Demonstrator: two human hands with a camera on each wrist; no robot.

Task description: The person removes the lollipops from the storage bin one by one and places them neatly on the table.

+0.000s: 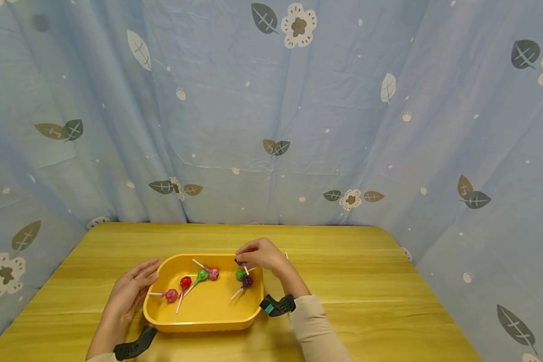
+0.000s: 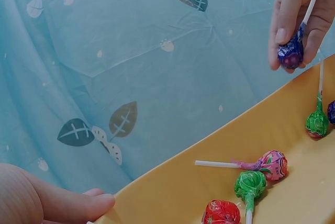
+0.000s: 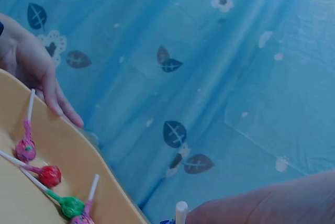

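Note:
A yellow tray (image 1: 203, 326) sits on the wooden table (image 1: 371, 286) and holds several wrapped lollipops: pink (image 1: 172, 295), red (image 1: 186, 282), green (image 1: 202, 275), another green (image 1: 240, 274) and a purple one (image 1: 247, 281). My right hand (image 1: 243, 259) pinches a purple lollipop (image 1: 240, 262) by its head, stick up, just above the tray's far right corner; the left wrist view shows this lollipop (image 2: 290, 54) between thumb and fingers (image 2: 285, 22). My left hand (image 1: 133, 289) rests with straight fingers against the tray's left rim, holding nothing.
A blue cloth with leaf and flower prints (image 1: 271, 125) hangs close behind and around the table. Bare tabletop lies right of the tray and beyond it. Black wrist mounts (image 1: 277, 305) sit on both forearms.

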